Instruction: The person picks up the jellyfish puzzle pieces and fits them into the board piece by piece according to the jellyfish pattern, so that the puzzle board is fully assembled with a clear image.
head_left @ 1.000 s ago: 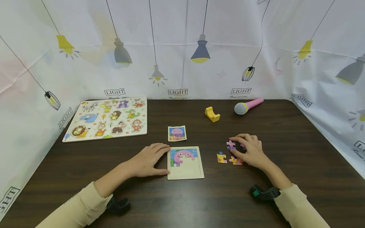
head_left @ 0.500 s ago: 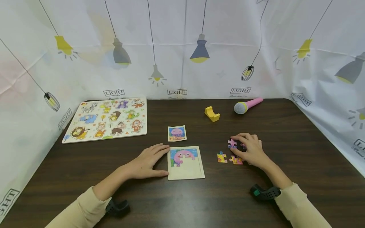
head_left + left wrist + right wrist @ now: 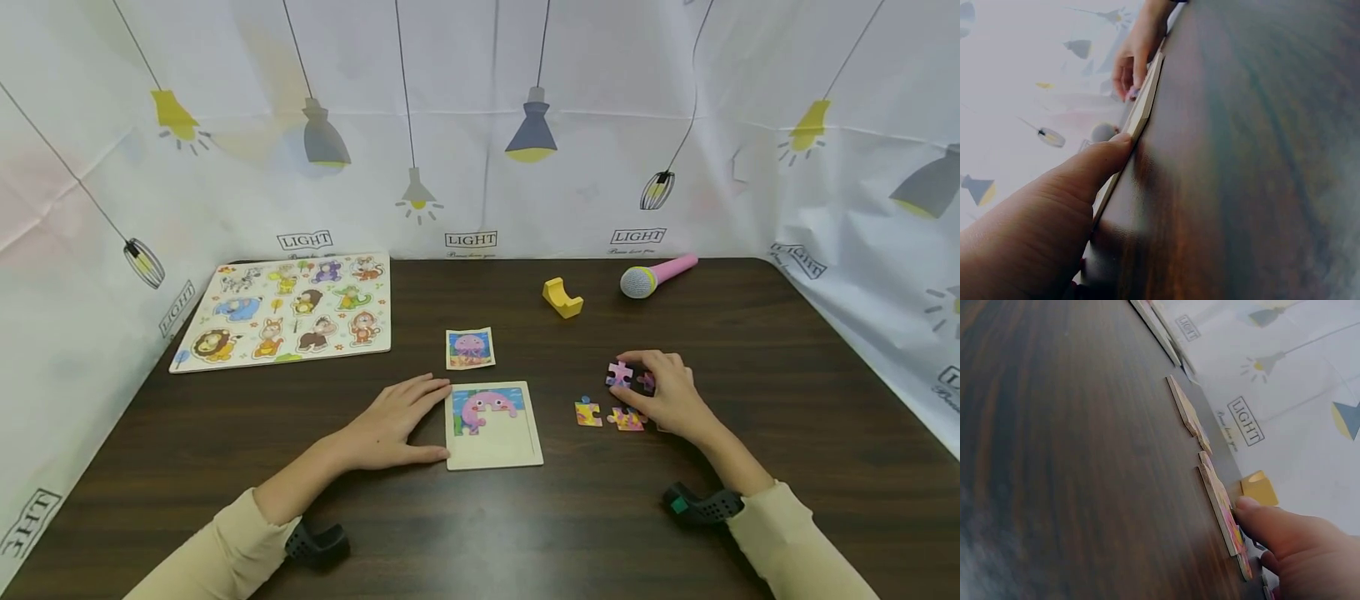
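Note:
Between thumb and index finger my right hand [image 3: 663, 392] pinches a pink jigsaw piece [image 3: 619, 374], low over the table. Beside it lies another pink piece [image 3: 646, 382], partly covered by the fingers. Two yellow-and-pink pieces [image 3: 588, 412] [image 3: 626, 419] lie nearer the front. My left hand [image 3: 390, 425] rests at the left edge of the wooden puzzle tray [image 3: 495, 450], thumb and fingertips spread along it. Pink and blue pieces fill the tray's upper part; its lower part shows bare wood. The left wrist view has my thumb [image 3: 1107, 159] against the tray's edge.
A small picture card [image 3: 470, 348] with a pink jellyfish lies behind the tray. At the back left is an animal puzzle board [image 3: 285, 317]. A yellow curved block [image 3: 562, 298] and a pink toy microphone [image 3: 656, 277] lie along the back.
My right hand has shifted slightly right and away from me, and the pink piece at its fingertips has moved with it. The left hand stays at the tray's edge.

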Available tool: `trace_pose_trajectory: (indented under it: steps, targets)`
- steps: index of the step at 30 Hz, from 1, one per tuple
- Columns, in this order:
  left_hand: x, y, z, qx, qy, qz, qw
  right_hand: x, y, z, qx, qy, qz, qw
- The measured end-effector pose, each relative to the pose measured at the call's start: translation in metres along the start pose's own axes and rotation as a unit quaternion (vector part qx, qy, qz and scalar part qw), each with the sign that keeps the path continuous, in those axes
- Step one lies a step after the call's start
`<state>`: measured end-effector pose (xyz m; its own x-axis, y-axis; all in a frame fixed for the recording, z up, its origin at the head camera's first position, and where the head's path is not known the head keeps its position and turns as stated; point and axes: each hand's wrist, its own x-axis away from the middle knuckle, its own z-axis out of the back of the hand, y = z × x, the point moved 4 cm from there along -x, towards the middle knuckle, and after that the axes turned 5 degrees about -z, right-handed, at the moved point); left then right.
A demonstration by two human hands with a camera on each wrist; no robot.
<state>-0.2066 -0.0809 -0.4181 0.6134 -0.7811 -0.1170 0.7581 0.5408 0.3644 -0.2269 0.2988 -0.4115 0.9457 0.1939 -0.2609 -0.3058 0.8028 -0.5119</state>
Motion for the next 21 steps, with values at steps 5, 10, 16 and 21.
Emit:
trace_pose_trajectory:
  steps: [5, 10, 16, 21]
  targets:
    - [0.0, 0.001, -0.001, -0.008, -0.004, 0.004, 1.0, 0.001, -0.001, 0.003, -0.037, 0.036, 0.006, 0.9987]
    - [-0.001, 0.001, -0.004, -0.015, -0.003, 0.004, 0.9999, 0.002, -0.001, 0.006, -0.04, 0.063, -0.023, 0.9969]
    - [-0.001, 0.002, -0.003, -0.018, -0.006, 0.01, 0.9998, 0.002, -0.005, 0.011, -0.059, 0.076, -0.062, 0.9934]
    - [0.001, 0.001, -0.004, -0.025, -0.009, 0.015, 0.9995, 0.002, -0.013, 0.011, -0.072, 0.061, -0.064, 0.9935]
